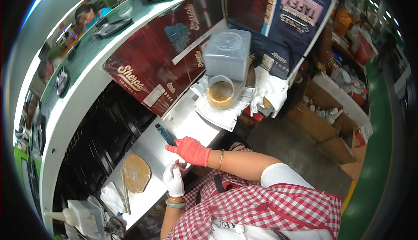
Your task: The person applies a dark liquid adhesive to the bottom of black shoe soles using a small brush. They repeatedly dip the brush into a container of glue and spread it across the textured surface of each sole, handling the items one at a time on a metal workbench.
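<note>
My right hand (192,151), in a coral-red glove, is over the metal work surface (150,137). Its fingers close round the lower end of a short dark teal piece with a dark tip (165,134), tilted up and away to the left. Just below it is my left hand (174,181), in a white glove with bare fingertips. Those fingers are curled together near my right wrist; what they hold, if anything, is hidden. To the left of my hands lies a flat, brown, rounded disc (136,173), with a thin stick (125,193) along its left edge.
A clear tub with amber liquid (220,95) stands beyond my hands, before a translucent square container (227,53). White cloths (271,90) lie beside them. At lower left is a white squeeze bottle (85,218). A dark-red printed board (152,57) borders the curved green conveyor (82,61).
</note>
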